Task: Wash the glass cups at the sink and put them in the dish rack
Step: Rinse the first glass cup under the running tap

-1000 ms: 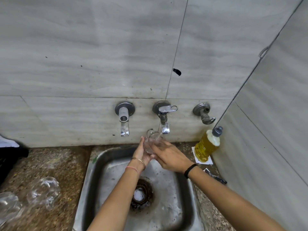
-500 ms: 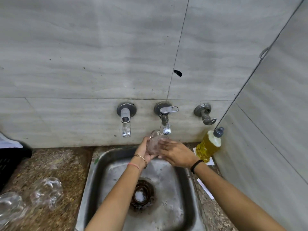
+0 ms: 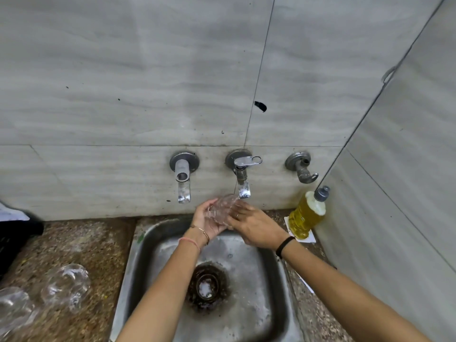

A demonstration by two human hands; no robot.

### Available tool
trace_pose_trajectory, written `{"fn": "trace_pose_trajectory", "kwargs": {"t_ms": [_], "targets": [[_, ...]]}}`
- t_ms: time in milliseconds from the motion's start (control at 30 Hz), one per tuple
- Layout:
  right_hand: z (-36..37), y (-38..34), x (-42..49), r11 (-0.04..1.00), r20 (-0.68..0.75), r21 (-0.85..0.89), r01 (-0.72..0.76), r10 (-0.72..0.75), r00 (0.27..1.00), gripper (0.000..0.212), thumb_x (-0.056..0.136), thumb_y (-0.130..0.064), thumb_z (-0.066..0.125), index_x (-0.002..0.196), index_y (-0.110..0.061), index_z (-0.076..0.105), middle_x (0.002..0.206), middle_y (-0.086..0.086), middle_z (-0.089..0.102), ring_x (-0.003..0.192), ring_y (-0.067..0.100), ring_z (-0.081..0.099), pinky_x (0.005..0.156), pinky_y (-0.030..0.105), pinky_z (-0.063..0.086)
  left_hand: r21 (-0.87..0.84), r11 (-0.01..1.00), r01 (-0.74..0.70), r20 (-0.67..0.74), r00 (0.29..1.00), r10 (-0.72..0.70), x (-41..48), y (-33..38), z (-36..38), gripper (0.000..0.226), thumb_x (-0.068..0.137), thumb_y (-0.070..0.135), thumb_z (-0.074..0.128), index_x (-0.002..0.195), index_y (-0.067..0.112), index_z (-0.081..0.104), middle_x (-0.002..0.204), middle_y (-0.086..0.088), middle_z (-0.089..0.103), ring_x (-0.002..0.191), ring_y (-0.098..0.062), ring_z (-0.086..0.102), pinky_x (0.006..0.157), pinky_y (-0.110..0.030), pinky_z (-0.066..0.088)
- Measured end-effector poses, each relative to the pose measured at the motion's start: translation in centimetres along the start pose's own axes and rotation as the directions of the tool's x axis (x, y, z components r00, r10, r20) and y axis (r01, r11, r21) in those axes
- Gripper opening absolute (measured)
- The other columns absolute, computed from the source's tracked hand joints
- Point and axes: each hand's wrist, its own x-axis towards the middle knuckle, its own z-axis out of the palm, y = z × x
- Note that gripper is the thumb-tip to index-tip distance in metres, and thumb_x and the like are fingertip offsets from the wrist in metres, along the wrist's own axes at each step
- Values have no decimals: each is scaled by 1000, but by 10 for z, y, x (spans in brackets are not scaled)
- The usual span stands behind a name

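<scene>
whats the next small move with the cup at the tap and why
Probably rotate the glass cup a little under the middle tap so the rest of it gets rinsed. The left hand cradles it and the right hand wraps its side, just below the spout, over the sink; whether water runs is unclear.

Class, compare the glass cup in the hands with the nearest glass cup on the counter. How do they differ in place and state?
The held cup sits tilted between the left hand and right hand, under the middle tap; the counter cup lies untouched. The held cup is over the sink; the counter cup is left of it. Both are clear glass.
</scene>
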Motion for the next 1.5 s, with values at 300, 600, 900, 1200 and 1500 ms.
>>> {"fn": "trace_pose_trajectory", "kwargs": {"t_ms": [300,600,900,1200,1500], "targets": [[-11,-37,4,898,-9,377,-227,248,969,65,80,2,49,141,-4,31,112,16,65,109,33,60,101,41,44,59,996,-61,112,992,54,-3,-3,9,30,95,36,50,103,11,64,82,-8,69,60,-22,67,51,-26,54],[-16,2,6,983,-67,124,133,-125,990,24,75,-11,65,98,-17,63,89,3,71,89,21,65,92,32,47,-51,997,53,112,993,-48,-3,-30,0,39,92,26,40,76,4,68,59,-8,66,44,-18,61,40,-21,49],[-26,1,29,-49,562,782,-622,487,669,28,95,-20,53,75,-5,65,60,2,59,48,8,53,48,16,43,-62,986,155,201,970,-139,-10,-41,2,84,80,78,32,103,9,74,110,-21,67,95,-37,66,79,-49,56],[-10,-5,40,-333,578,816,-473,510,637,31,99,-30,47,77,-18,65,73,-2,68,66,9,62,64,21,46,-165,975,150,115,984,-132,-16,-24,-3,61,86,51,47,106,-5,59,91,-24,68,87,-36,60,62,-42,58],[-13,-4,40,-255,479,876,-409,377,792,35,102,-31,41,80,-13,63,63,-2,59,54,10,49,47,21,38,-77,992,98,152,985,-85,-14,-20,-22,55,94,51,38,110,6,64,105,-18,67,90,-38,67,80,-44,53]]}}
